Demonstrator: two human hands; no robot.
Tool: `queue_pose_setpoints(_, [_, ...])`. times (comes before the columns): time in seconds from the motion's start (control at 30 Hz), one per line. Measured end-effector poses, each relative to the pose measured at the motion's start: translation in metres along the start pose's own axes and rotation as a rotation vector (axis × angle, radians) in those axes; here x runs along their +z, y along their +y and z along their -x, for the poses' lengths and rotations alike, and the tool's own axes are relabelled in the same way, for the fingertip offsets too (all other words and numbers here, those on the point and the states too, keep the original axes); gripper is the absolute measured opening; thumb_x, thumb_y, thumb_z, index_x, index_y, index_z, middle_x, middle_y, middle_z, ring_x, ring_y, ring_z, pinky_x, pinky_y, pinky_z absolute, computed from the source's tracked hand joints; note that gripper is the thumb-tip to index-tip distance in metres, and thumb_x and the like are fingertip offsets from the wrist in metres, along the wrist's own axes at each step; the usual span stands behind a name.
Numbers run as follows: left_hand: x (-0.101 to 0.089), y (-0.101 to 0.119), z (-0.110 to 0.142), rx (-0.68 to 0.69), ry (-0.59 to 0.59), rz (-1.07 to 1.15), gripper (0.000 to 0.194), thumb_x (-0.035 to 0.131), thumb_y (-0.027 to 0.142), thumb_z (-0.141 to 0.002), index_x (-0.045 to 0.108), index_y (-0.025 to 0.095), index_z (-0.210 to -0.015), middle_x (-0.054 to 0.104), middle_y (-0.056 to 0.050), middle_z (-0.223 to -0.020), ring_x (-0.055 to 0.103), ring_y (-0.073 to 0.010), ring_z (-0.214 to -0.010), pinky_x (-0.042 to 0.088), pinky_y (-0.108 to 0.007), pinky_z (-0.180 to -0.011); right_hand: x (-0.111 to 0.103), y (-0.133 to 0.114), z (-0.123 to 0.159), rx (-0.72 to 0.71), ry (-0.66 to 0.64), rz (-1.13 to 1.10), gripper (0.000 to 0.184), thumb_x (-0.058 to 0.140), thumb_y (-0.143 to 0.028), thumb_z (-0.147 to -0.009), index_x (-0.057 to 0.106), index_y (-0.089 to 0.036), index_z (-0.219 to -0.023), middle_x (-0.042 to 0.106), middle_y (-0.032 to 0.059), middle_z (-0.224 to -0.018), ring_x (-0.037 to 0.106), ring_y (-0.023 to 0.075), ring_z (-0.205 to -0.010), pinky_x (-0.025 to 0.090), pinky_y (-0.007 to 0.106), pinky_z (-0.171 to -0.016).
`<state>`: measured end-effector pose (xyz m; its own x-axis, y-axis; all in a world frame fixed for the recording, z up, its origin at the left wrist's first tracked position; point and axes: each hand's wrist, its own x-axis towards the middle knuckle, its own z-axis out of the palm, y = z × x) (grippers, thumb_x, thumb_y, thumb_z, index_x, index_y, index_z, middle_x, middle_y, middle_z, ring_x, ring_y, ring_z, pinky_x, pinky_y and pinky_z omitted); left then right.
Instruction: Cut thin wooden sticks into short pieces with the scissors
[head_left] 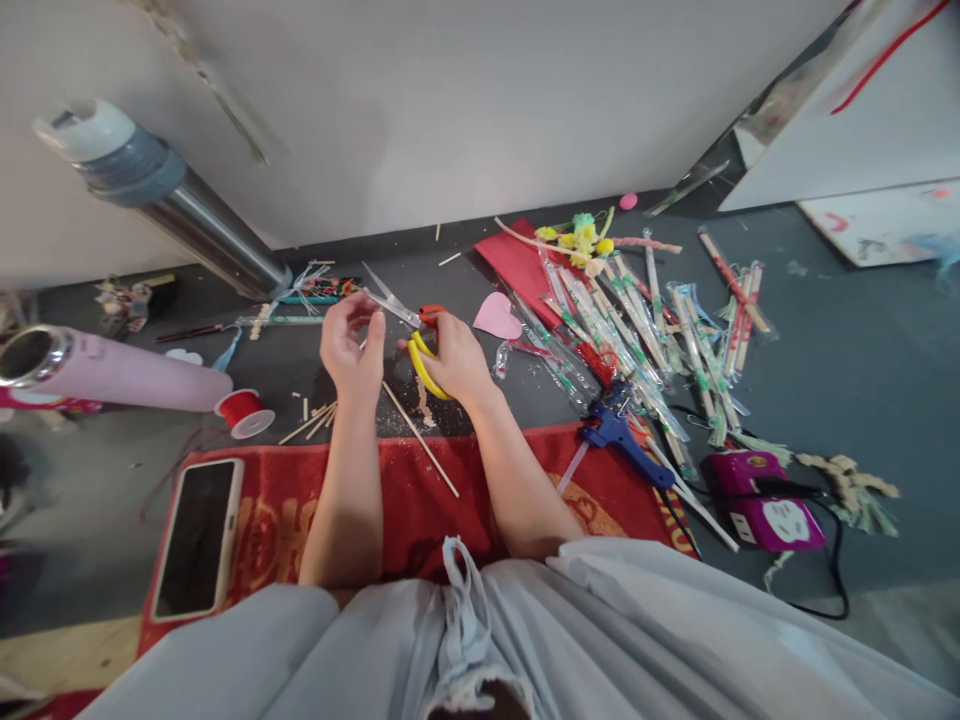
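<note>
My right hand (pixel 459 362) grips a pair of scissors (pixel 427 370) by its yellow and orange handles. The scissor blades are spread apart and point to the upper left, beside the fingertips of my left hand (pixel 352 345). My left hand is curled, palm inward, round the upper part of a thin wooden stick (pixel 420 438). That stick slants down to the right, its lower end over the red towel (pixel 405 480); the thumb hides part of it. Short cut stick pieces (pixel 319 420) and crumbs lie on the dark table just below my hands.
Left are a pink bottle (pixel 142 370), a steel flask (pixel 202 220), a red ribbon spool (pixel 246 412) and a phone (pixel 196 540). Right are a pink paper heart (pixel 497 317), wrapped sticks (pixel 622 310), a blue glue gun (pixel 626 440) and a purple power block (pixel 761 500) with cables.
</note>
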<state>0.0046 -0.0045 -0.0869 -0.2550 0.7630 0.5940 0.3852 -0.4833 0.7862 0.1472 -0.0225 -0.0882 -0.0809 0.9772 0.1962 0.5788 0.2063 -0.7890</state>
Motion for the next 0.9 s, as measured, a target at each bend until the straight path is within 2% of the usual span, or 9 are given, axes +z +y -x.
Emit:
queue_pose_setpoints(0.1, [-0.007,-0.001,-0.001,0.043,0.015,-0.089,0.027,0.066,0.045,-0.083,0.068,0.02,-0.089,0.068,-0.003,-0.087,0.066,-0.0146,-0.08,0.055,-0.029,-0.075,0.001,0.0,0.001,-0.022,-0.023,0.011,0.054,0.054,-0.06,-0.086,0.055,-0.013,-0.112,0.064,0.0164,-0.109,0.06,0.0273,-0.104,0.046,0.043,-0.096])
queue_pose_setpoints(0.27, [-0.011,0.002,-0.002,0.005,-0.001,-0.161,0.019,0.066,0.036,-0.081,0.071,0.019,-0.076,0.069,-0.001,-0.07,0.066,-0.0128,-0.066,0.053,-0.026,-0.065,0.0,0.003,0.003,-0.085,-0.051,-0.008,0.057,0.053,-0.063,-0.085,0.052,-0.014,-0.115,0.062,0.0165,-0.115,0.058,0.0277,-0.111,0.044,0.043,-0.1])
queue_pose_setpoints(0.43, [-0.009,0.005,-0.002,-0.132,0.03,-0.022,0.026,0.07,0.042,-0.075,0.069,0.017,-0.07,0.065,0.001,-0.059,0.06,-0.0102,-0.05,0.05,-0.023,-0.051,0.0,0.004,0.004,-0.12,-0.067,-0.029,0.062,0.056,-0.065,-0.083,0.05,-0.013,-0.116,0.06,0.0185,-0.118,0.056,0.0279,-0.114,0.043,0.042,-0.102])
queue_pose_setpoints(0.53, [-0.009,0.004,-0.002,-0.184,0.019,0.014,0.032,0.072,0.048,-0.073,0.068,0.016,-0.069,0.064,0.001,-0.058,0.06,-0.0102,-0.049,0.05,-0.023,-0.05,0.001,0.004,0.004,-0.121,-0.068,-0.025,0.061,0.056,-0.065,-0.082,0.05,-0.014,-0.115,0.06,0.0179,-0.118,0.056,0.0278,-0.113,0.043,0.042,-0.101])
queue_pose_setpoints(0.77, [-0.012,0.004,-0.003,-0.148,-0.051,-0.032,0.038,0.069,0.054,-0.078,0.07,0.016,-0.075,0.065,-0.001,-0.063,0.061,-0.0105,-0.053,0.051,-0.024,-0.055,0.0,0.005,0.004,-0.104,-0.071,-0.005,0.062,0.056,-0.066,-0.082,0.05,-0.014,-0.116,0.06,0.0177,-0.116,0.057,0.0278,-0.113,0.044,0.043,-0.101])
queue_pose_setpoints(0.9, [-0.013,0.007,-0.004,-0.103,-0.084,-0.09,0.037,0.066,0.052,-0.081,0.071,0.016,-0.075,0.066,-0.001,-0.063,0.059,-0.0094,-0.053,0.049,-0.022,-0.054,-0.001,0.003,0.004,-0.088,-0.077,-0.018,0.062,0.057,-0.064,-0.082,0.05,-0.013,-0.116,0.061,0.0177,-0.117,0.057,0.0277,-0.113,0.044,0.042,-0.102])
